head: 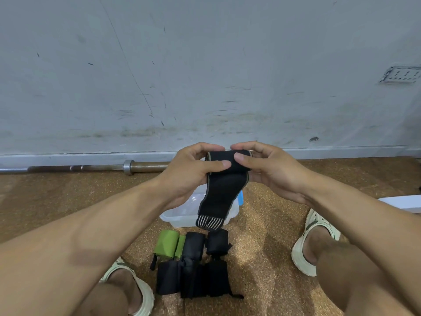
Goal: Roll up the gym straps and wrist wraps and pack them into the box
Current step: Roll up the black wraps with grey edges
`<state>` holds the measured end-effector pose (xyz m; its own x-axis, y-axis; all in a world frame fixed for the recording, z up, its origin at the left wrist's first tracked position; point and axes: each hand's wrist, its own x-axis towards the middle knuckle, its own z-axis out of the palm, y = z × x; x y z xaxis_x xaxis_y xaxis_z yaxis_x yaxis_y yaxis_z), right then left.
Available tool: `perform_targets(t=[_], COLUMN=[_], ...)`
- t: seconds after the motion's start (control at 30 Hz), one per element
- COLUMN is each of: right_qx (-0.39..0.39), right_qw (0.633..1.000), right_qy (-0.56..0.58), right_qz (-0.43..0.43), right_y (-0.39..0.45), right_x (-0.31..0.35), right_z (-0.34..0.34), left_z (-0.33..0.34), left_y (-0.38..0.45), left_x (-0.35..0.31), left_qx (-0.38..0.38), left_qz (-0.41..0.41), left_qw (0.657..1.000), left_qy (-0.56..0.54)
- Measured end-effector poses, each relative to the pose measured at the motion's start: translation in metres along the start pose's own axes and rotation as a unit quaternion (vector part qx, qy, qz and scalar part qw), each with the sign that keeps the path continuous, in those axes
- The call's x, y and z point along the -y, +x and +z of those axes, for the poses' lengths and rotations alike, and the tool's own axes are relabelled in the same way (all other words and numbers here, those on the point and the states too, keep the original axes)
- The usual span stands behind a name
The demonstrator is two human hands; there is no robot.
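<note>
Two hands meet in front of us, chest-high above the floor, and between them sits a black wrist wrap (224, 179) partly rolled. Our left hand (193, 172) curls around the left end of the roll, thumb laid across its front; our right hand (271, 172) curls around the right end, thumb pressed on the front face close to the left thumb. The rolled part lies right between the two grips, at the fingertips. The unrolled tail hangs down from the roll, widening and ending in a striped band with a small loop at the bottom.

That tail hangs in front of a clear plastic box (182, 215) on the floor and hides part of its right side, where a bit of blue shows at the box's edge. We cannot tell what, if anything, lies inside the box.

Nearer to us, between our feet, lies a cluster of rolled wraps: a green roll (167, 245) on the left, a black roll (193, 244) touching it, another black roll (217, 241) just beside that, and a row of black rolls (193, 279) below them, packed side by side.

We wear pale sandals; the left sandal (136, 293) and right sandal (309, 238) flank the cluster. A steel barbell (127, 167) lies along the base of the scuffed wall (205, 65), its right end hidden behind our left hand. A white object (403, 202) shows at the right edge.
</note>
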<state>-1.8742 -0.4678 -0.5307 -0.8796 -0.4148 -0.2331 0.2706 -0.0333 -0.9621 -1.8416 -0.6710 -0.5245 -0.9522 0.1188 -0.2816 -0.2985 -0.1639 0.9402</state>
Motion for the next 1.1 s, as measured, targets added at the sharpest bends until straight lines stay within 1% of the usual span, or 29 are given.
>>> perform_targets(t=[0.1, 0.2, 0.27, 0.37, 0.5, 0.57, 0.7, 0.77, 0.83, 0.93, 1.0, 1.1], right_qx=[-0.01, -0.03, -0.034, -0.02, 0.019, 0.013, -0.025, -0.027, -0.016, 0.012, 0.035, 0.037], right_qw=[1.0, 0.999, 0.998, 0.999, 1.0, 1.0, 0.999, 0.998, 0.999, 0.999, 0.997, 0.998], right_qy=[0.006, -0.011, -0.018, -0.017, 0.004, 0.002, -0.023, -0.031, -0.019, 0.025, 0.028, 0.01], right_qz=[-0.011, -0.041, -0.045, -0.022, 0.023, 0.012, -0.04, -0.044, -0.027, 0.03, 0.059, 0.054], right_y=[-0.0003, -0.0009, -0.0004, 0.0002, 0.0001, -0.0003, -0.0006, -0.0002, 0.0004, 0.0, -0.0011, -0.003], right_x=[-0.0013, -0.0004, -0.0005, -0.0006, -0.0043, -0.0059, -0.003, -0.0015, 0.0001, 0.0012, 0.0006, -0.0012], right_z=[0.0004, 0.0036, 0.0062, 0.0046, -0.0004, 0.0003, 0.0061, 0.0069, 0.0052, 0.0013, 0.0012, 0.0054], left_z=[0.0, 0.0001, -0.0006, -0.0017, -0.0014, -0.0006, 0.0004, 0.001, 0.0014, 0.0017, 0.0026, 0.0027], left_y=[-0.0009, 0.0002, 0.0011, 0.0021, 0.0021, 0.0014, -0.0007, -0.0006, -0.0003, 0.0005, 0.0001, 0.0007], left_x=[-0.0006, -0.0017, -0.0013, 0.001, 0.002, 0.0011, -0.0008, 0.0, 0.0015, 0.0023, 0.0026, 0.0044], left_qx=[0.005, 0.0, -0.002, -0.002, 0.007, 0.009, 0.011, 0.004, -0.004, -0.007, -0.007, -0.005], left_qz=[-0.004, -0.008, -0.005, 0.006, 0.022, 0.021, 0.009, 0.011, 0.016, 0.026, 0.027, 0.014], left_qw=[1.0, 1.0, 1.0, 1.0, 0.999, 0.999, 1.0, 1.0, 0.999, 0.999, 0.999, 0.999], left_qy=[-0.005, -0.022, -0.018, 0.009, 0.047, 0.042, 0.019, 0.021, 0.033, 0.043, 0.042, 0.033])
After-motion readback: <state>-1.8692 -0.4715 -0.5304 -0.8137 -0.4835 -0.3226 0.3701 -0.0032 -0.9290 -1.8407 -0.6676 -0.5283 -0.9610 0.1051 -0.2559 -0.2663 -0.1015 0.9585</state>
